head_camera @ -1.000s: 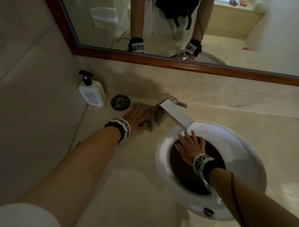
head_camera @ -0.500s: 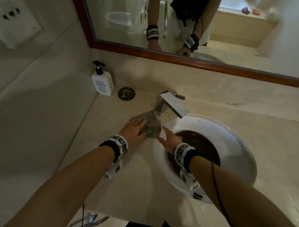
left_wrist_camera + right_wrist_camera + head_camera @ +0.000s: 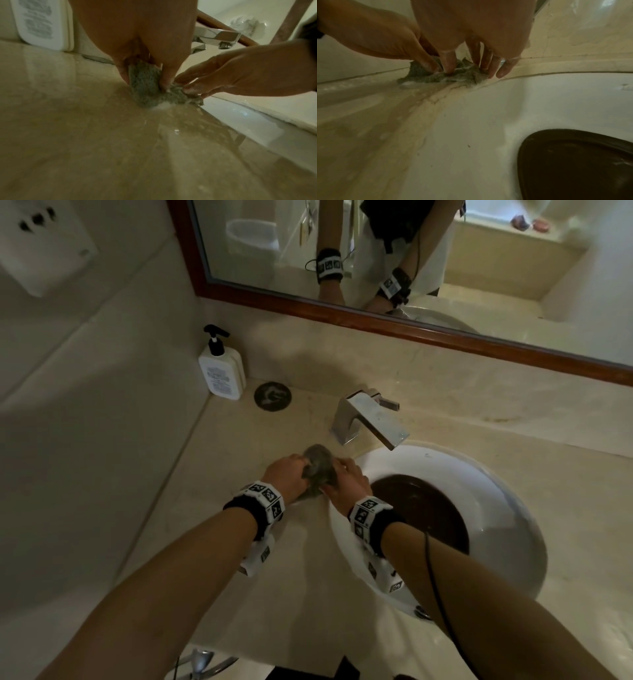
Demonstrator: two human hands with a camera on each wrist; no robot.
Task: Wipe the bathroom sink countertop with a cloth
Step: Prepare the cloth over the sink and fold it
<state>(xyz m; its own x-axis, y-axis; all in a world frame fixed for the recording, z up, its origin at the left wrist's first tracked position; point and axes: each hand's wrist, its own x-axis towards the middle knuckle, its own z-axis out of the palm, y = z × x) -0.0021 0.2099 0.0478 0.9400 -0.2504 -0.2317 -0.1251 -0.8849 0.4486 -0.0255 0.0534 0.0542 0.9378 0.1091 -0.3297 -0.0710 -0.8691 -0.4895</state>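
both my hands pinch the grey cloth (image 3: 318, 470), bunched on the wet beige tabletop (image 3: 274, 559) at the left rim of the white sink (image 3: 507, 508), just near of the chrome faucet (image 3: 370, 419). my left hand (image 3: 287, 474) grips its left part, my right hand (image 3: 346, 484) its right edge with curled fingers.

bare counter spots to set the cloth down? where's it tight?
Free: countertop between the side wall and the sink, near side of the hands. Crowded: back corner with the soap bottle and dark disc; around the faucet.
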